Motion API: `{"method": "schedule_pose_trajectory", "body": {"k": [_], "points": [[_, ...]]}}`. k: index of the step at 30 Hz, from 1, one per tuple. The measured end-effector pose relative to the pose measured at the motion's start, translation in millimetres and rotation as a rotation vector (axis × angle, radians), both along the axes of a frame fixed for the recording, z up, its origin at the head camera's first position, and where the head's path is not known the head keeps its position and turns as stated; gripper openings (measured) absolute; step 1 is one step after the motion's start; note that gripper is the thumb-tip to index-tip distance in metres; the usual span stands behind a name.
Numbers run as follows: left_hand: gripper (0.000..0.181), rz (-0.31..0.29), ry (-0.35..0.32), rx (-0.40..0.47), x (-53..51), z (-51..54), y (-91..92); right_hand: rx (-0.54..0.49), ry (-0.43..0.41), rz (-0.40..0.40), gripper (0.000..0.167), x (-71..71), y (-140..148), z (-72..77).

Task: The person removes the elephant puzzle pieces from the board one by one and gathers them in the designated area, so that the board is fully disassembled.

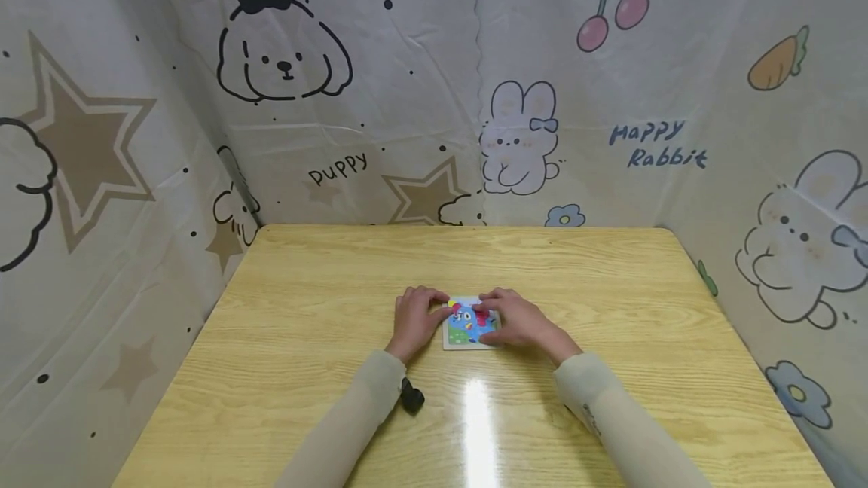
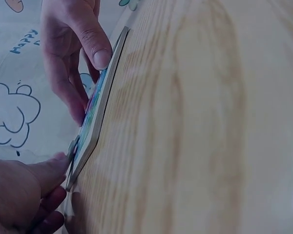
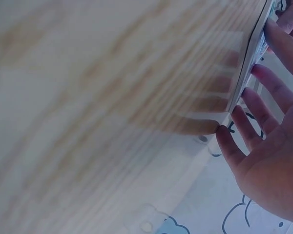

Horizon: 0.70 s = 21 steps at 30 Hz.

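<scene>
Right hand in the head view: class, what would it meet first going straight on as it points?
The right hand would likely meet the blue-animal picture puzzle first, right at its fingertips, then the left hand beyond; exact height is unclear.

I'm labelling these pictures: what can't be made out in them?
Head: the picture board, partly covered by the right hand.
Head: the black item beside the left cuff, too small to identify.
Left wrist: the board's picture, foreshortened nearly edge-on.
Right wrist: the left hand, cut by the frame edge.
</scene>
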<state>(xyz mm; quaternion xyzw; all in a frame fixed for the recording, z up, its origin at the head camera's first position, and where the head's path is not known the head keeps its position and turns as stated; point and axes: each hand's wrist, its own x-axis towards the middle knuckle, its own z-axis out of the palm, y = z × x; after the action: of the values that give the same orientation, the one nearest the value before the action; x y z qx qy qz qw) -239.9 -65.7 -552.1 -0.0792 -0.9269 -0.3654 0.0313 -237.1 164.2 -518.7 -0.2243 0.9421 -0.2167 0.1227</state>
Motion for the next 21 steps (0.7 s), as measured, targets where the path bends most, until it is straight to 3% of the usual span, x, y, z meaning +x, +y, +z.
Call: {"method": "schedule_pose_trajectory", "body": {"k": [8, 21], "points": [[0.024, -0.008, 0.027, -0.006, -0.2, -1.6, -0.2, 0.008, -0.005, -0.004, 0.061, 0.0, -0.1, 0.0], [0.024, 0.012, 0.015, 0.013, 1.6, 1.8, 0.5, 0.010, 0.002, 0.004, 0.062, 0.4, -1.0, 1.0]]}}
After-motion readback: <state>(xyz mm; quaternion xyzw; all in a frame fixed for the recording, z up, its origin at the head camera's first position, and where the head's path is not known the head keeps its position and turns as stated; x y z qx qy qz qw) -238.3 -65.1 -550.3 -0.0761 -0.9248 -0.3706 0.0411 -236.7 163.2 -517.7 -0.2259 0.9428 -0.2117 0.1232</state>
